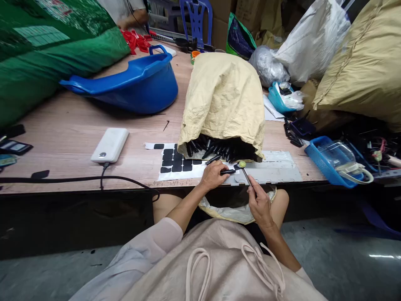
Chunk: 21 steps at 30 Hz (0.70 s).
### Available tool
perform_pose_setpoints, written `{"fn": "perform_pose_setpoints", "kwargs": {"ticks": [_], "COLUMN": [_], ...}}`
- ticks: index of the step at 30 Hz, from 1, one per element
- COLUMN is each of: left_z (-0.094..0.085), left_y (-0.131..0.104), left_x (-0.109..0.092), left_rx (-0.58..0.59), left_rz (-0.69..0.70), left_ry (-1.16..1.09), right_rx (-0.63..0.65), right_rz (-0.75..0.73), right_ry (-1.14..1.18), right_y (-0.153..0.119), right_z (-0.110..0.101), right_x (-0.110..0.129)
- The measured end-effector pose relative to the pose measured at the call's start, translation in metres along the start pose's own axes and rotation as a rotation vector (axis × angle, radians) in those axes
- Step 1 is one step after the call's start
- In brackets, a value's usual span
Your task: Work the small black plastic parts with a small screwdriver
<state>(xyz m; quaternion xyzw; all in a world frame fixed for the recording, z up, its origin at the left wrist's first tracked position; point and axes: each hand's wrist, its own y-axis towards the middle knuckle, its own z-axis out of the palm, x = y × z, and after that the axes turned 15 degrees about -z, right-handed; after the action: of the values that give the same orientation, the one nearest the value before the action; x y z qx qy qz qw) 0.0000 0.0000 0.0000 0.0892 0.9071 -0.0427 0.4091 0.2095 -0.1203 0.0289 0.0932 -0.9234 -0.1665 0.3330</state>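
My left hand (214,174) is at the table's front edge, its fingers closed on a slim black pen-like stick (228,172) that points right. Another black stick (213,159) lies just above its fingertips. In my right hand (260,205) is a thin metal handle (246,175), topped by a small yellow-green round head (242,164) like a little mallet's; this head is close to the tip of the stick. Many similar black sticks (219,147) show in the mouth of a tan sack (224,92) just beyond my hands.
A white sheet with black rounded-square pads (177,162) lies left of my hands, a grey strip (278,167) on the right. Around them are a white power bank (110,145), its black cable (75,179), a blue basin (134,85) and a blue basket (322,163). An open bag (232,215) sits at my lap.
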Motion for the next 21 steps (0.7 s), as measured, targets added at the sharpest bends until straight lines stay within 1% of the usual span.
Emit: {"fn": "perform_pose_setpoints", "kwargs": {"ticks": [3, 5, 9, 13, 15, 17, 19, 21], "left_z": [0.0, 0.0, -0.001, -0.005, -0.007, -0.004, 0.002, 0.011], "left_y": [0.0, 0.0, 0.001, -0.004, -0.014, -0.029, -0.046, -0.062], "left_x": [0.0, 0.0, 0.001, 0.0, -0.001, -0.001, 0.0, 0.002], "left_rx": [0.005, 0.01, 0.019, 0.06, 0.09, 0.106, 0.099, 0.064], "left_rz": [-0.008, -0.008, 0.012, 0.087, 0.151, 0.205, 0.235, 0.244], "left_ry": [0.001, 0.0, -0.009, -0.009, -0.003, 0.029, 0.093, 0.175], "right_rx": [-0.035, -0.056, -0.107, -0.111, -0.099, -0.109, -0.13, -0.138], "right_rz": [0.065, 0.082, 0.058, 0.079, 0.09, 0.082, 0.066, 0.057], "right_ry": [-0.134, -0.185, -0.168, -0.152, -0.147, -0.162, -0.191, -0.216], "right_y": [0.002, 0.001, 0.0, -0.001, -0.001, -0.002, -0.002, -0.003], "right_z": [-0.005, -0.002, 0.013, 0.02, 0.02, 0.02, 0.022, 0.023], "right_x": [-0.018, -0.03, -0.046, -0.051, -0.052, -0.051, -0.05, -0.05]}}
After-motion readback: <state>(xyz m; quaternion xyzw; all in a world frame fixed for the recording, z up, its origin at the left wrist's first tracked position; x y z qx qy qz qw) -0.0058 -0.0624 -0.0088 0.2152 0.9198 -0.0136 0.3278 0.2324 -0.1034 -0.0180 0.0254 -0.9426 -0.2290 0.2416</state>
